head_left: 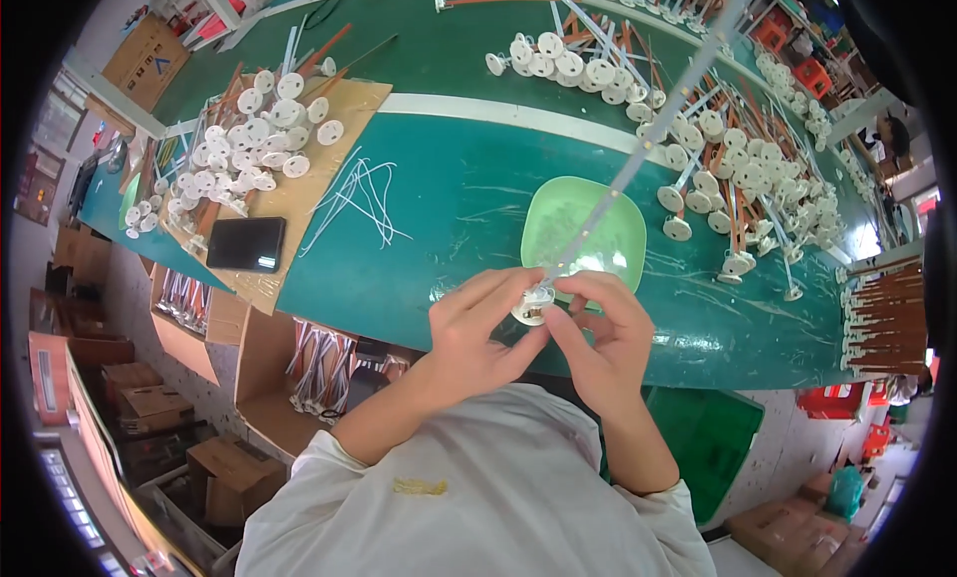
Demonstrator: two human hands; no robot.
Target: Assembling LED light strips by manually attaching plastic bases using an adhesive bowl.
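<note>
Both my hands are closed around a small white round base, just in front of my body at the table's near edge. My left hand pinches it from the left side, and my right hand has its thumb and fingers on the right side. From the base a long, narrow, pale strip with small spots along it rises to the upper right. The underside of the base faces me, with some metal-coloured detail too small to make out. Just beyond my hands stands a light green square bowl.
Piles of white round bases with brown and white strips lie at the left, far middle and right. A black phone rests on a cardboard sheet, near thin white ties. Below the table is a green crate.
</note>
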